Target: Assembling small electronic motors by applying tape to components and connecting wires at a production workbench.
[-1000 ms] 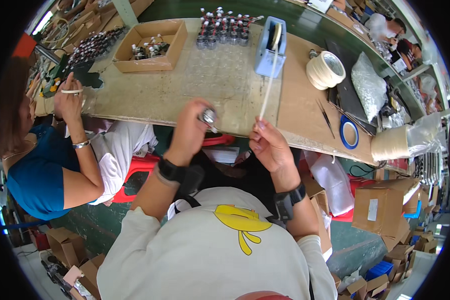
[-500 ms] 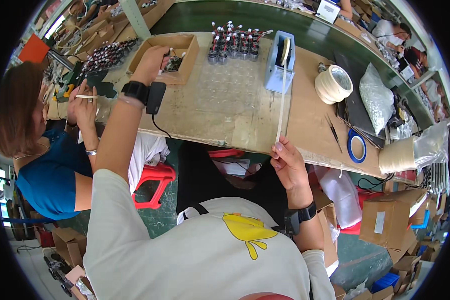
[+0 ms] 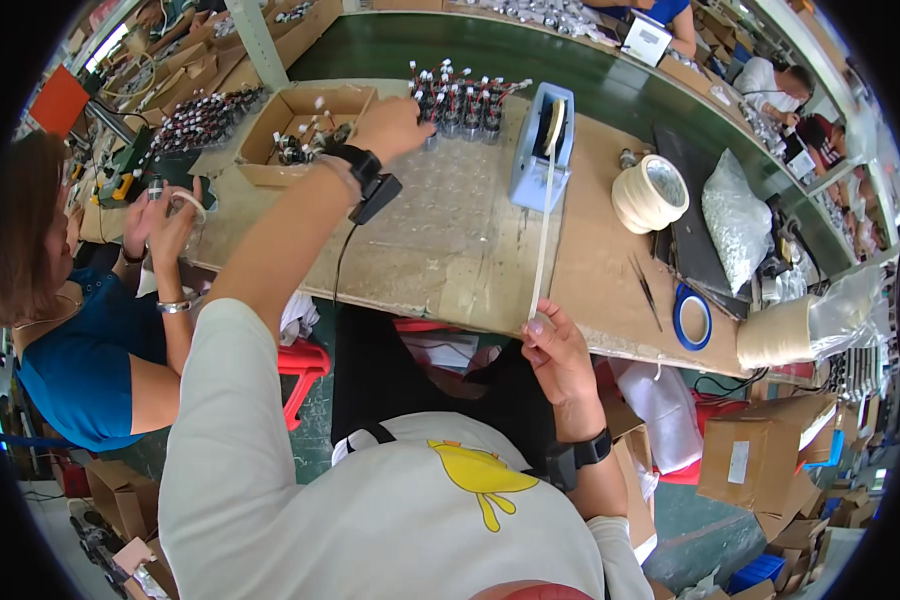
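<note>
My left hand (image 3: pixel 390 130) reaches over the table to the near left corner of a block of small motors (image 3: pixel 470 105) with red and black wires and white plugs. Its fingertips close around one motor (image 3: pixel 429 141) there, partly hidden by the fingers. Beside that hand stands a shallow cardboard box (image 3: pixel 260 172) with several wired motors (image 3: pixel 300 147) inside. At the table's front edge, my right hand (image 3: pixel 558 350) pinches the end of a narrow strip of pale tape (image 3: pixel 543 240). The strip runs taut from a light blue tape dispenser (image 3: pixel 541 150).
A clear plastic tray (image 3: pixel 440 210) lies before the motors. Rightward are tape rolls (image 3: pixel 650 195), tweezers (image 3: pixel 646 292), a blue tape roll (image 3: pixel 692 318) and a bag of white parts (image 3: pixel 738 220). A co-worker (image 3: pixel 80 340) sits close on the left; a cable trails from my left wrist.
My left hand has left the cardboard box and moved right to the block of motors. My right hand keeps its pinch on the tape. The whole view has shifted slightly.
</note>
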The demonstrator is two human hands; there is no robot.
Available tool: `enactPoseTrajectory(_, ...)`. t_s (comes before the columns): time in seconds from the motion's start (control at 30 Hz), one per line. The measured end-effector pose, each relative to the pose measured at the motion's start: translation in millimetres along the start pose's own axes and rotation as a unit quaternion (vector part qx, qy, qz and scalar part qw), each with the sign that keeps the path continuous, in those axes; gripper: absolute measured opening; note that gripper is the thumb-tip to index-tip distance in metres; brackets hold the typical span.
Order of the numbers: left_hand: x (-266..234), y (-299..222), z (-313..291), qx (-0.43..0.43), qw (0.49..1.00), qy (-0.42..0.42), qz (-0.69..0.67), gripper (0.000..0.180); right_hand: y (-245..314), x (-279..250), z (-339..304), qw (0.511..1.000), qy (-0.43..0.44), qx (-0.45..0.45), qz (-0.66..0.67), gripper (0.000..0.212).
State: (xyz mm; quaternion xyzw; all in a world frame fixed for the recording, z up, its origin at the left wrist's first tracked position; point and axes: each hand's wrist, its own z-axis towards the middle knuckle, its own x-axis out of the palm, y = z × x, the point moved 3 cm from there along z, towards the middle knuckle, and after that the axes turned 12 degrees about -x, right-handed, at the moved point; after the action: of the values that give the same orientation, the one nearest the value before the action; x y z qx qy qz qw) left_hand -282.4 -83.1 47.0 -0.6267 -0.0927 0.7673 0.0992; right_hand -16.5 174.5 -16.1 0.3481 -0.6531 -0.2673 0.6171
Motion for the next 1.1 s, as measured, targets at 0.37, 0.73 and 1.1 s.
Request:
enactPoseTrajectory(0.37,-4,-2,-4,0.015,0.999,-0.036,-0.027,0.028,14,20,-15,0.987,-0.014,-0.08,-0.139,0.035)
enactPoseTrajectory(0.73,-28,-79,-186,-0.066,0.524,0.348,-0.774,0.018,96,63,4,0.937,-0.008,-0.244,-0.249,0.033)
enactPoseTrajectory(1.1,17,-117,-221,-0.077,0.477,0.402,-0.778,0.021,85,43,-1,0.929,0.058,-0.217,-0.294,0.039)
